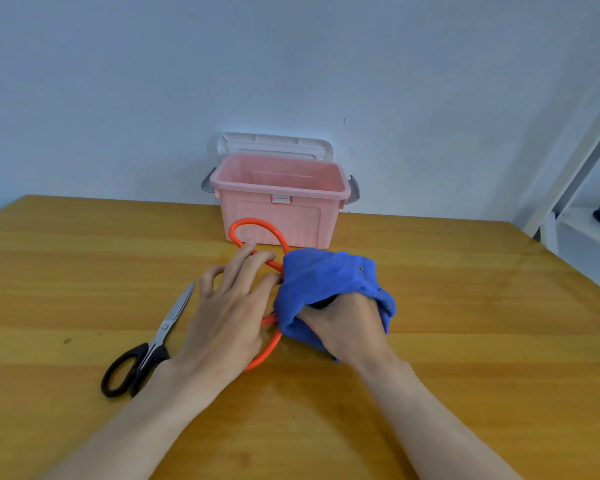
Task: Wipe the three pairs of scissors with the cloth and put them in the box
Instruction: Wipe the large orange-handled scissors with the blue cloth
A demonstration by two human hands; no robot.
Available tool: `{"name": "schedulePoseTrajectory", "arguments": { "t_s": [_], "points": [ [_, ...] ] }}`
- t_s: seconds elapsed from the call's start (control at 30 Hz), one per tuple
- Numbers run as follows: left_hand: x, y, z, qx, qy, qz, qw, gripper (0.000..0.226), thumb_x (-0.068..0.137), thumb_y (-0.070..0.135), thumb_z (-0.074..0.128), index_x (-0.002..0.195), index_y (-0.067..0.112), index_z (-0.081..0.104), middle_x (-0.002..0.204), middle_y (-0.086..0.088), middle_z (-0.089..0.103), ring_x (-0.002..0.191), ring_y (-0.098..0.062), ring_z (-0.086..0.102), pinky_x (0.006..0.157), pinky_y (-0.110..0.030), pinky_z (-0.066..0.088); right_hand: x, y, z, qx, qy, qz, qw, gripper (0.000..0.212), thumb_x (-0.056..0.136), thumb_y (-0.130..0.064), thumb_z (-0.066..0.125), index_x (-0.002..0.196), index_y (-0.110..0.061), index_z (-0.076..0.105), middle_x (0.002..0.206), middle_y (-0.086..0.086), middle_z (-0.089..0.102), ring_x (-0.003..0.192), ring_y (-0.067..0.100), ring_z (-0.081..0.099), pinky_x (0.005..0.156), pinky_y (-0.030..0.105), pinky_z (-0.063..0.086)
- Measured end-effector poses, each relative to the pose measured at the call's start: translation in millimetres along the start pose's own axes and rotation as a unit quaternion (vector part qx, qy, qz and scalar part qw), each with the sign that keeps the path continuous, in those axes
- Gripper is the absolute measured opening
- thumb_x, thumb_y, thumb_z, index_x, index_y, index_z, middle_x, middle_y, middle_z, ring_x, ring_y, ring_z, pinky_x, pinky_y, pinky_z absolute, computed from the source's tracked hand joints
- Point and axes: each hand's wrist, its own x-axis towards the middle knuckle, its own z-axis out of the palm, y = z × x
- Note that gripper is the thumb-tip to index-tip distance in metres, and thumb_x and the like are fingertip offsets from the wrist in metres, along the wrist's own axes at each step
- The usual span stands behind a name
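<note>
looking down at the wooden table (430, 341), we see our left hand (229, 313) gripping the orange-handled scissors (257, 233) by their big loop handles, the fingers curled over the upper loop where it crosses near the cloth, the thumb hidden from us. the upper orange loop rises in front of the pink box (281, 209), and the lower loop curves out under the left palm toward us. our right hand (347, 323) is closed around the blue cloth (326, 278), which is bunched up over the blade end of the orange-handled scissors, so we cannot see the blades at all; something dark shows just at the edge of the cloth by the right thumb, too little of it to tell what it is.

the black-handled scissors (146, 348) lie flat on the table to the left of the left wrist, closed, blades pointing away from us and handles toward us, partly tucked under the forearm. we can find only these two pairs.

the pink box stands at the far edge of the table against the pale wall (291, 64), with its white lid (274, 143) tipped back and open, grey latches on both ends. what we see of its inside holds no scissors. a white shelf frame (575, 188) stands off to the right
</note>
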Motion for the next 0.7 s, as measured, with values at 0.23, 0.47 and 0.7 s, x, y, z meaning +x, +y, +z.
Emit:
{"name": "schedulePoseTrajectory", "arguments": {
  "t_s": [0.23, 0.47, 0.7],
  "points": [
    [-0.2, -0.1, -1.8, 0.025, 0.012, -0.005, 1.000, 0.055, 0.054, 0.004, 0.073, 0.107, 0.017, 0.063, 0.139, -0.005, 0.047, 0.141, -0.028, 0.033, 0.094, -0.048, 0.031, 4.9, 6.2, 12.5, 0.029, 0.049, 0.005, 0.998, 0.035, 0.082, -0.027, 0.071, 0.054, -0.024, 0.052, 0.050, -0.009, 0.055, 0.053, 0.004, 0.058, 0.046, 0.015, 0.036],
    [1.6, -5.4, 1.2, 0.033, 0.015, -0.022, 0.999, 0.049, 0.059, 0.011, 0.070, 0.106, 0.020, 0.065, 0.135, -0.003, 0.049, 0.137, -0.027, 0.037, 0.093, -0.047, 0.027, 9.2, 8.0, 12.6, 0.063, 0.058, 0.055, 0.995, 0.033, 0.085, -0.029, 0.071, 0.056, -0.019, 0.058, 0.051, -0.002, 0.062, 0.049, 0.017, 0.062, 0.045, 0.025, 0.046],
    [3.6, -17.7, 1.8, -0.158, 0.014, -0.136, 0.978, 0.060, 0.070, -0.006, 0.066, 0.110, 0.037, 0.055, 0.126, 0.019, 0.035, 0.128, -0.009, 0.030, 0.095, -0.028, 0.025, 20.0, 17.9, -29.5, 0.172, 0.115, 0.084, 0.975, 0.032, 0.087, -0.012, 0.068, 0.057, -0.012, 0.057, 0.053, -0.011, 0.060, 0.052, 0.005, 0.056, 0.055, 0.024, 0.042]
  ]
}}
